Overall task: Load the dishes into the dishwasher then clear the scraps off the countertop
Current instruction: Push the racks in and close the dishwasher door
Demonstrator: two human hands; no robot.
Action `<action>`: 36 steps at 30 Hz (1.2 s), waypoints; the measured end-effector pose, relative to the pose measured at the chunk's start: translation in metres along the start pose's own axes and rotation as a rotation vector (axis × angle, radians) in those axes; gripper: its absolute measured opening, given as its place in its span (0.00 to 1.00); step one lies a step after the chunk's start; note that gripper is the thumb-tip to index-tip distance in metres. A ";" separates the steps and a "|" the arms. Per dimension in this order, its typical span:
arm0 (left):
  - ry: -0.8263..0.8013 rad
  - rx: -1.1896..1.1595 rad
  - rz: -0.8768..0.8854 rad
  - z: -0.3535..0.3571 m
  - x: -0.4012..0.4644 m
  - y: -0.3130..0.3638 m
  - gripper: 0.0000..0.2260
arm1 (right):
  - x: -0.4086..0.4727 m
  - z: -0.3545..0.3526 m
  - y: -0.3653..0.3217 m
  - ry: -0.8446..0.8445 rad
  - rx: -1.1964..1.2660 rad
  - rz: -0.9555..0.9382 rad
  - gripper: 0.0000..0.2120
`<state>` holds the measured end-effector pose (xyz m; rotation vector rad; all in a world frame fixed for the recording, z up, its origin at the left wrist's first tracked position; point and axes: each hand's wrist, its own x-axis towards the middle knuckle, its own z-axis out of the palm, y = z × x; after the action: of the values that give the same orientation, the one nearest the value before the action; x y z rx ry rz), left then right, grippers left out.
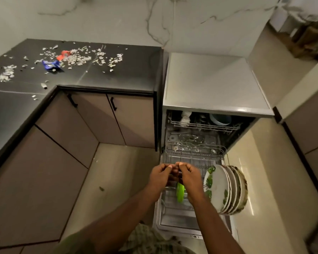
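The dishwasher (211, 81) stands open with its lower rack (193, 153) pulled out over the lowered door (174, 221). Several plates (219, 187), white with green leaf prints, stand upright at the rack's right side. My left hand (161, 176) and my right hand (190, 176) meet above the rack, fingers curled and fingertips touching around a small dark part. A green utensil (180, 195) hangs just below them; it seems to be one piece with that dark part. Scraps (77, 58) lie scattered on the black countertop (128, 72).
A blue wrapper (50, 65) and a red wrapper (62, 54) lie among the scraps. The upper rack (204, 125) holds a blue bowl (220, 119) and a white item. Cabinet doors with black handles run under the L-shaped counter. Food bits speckle the dishwasher floor.
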<state>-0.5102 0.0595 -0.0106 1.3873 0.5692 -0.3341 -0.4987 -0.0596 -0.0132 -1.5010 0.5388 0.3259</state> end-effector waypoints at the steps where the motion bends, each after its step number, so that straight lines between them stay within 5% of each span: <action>1: -0.001 0.013 0.005 0.000 -0.001 0.001 0.09 | -0.002 -0.001 0.000 0.005 -0.005 -0.010 0.09; 24: -0.084 0.021 -0.032 0.023 -0.015 -0.039 0.09 | -0.038 -0.054 0.008 0.085 0.056 -0.019 0.10; 36: -0.059 0.042 -0.091 0.159 -0.035 -0.071 0.10 | -0.010 -0.200 0.018 0.071 -0.035 -0.015 0.09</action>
<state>-0.5482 -0.1122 -0.0372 1.3899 0.5811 -0.4611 -0.5440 -0.2556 -0.0207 -1.5545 0.5805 0.2728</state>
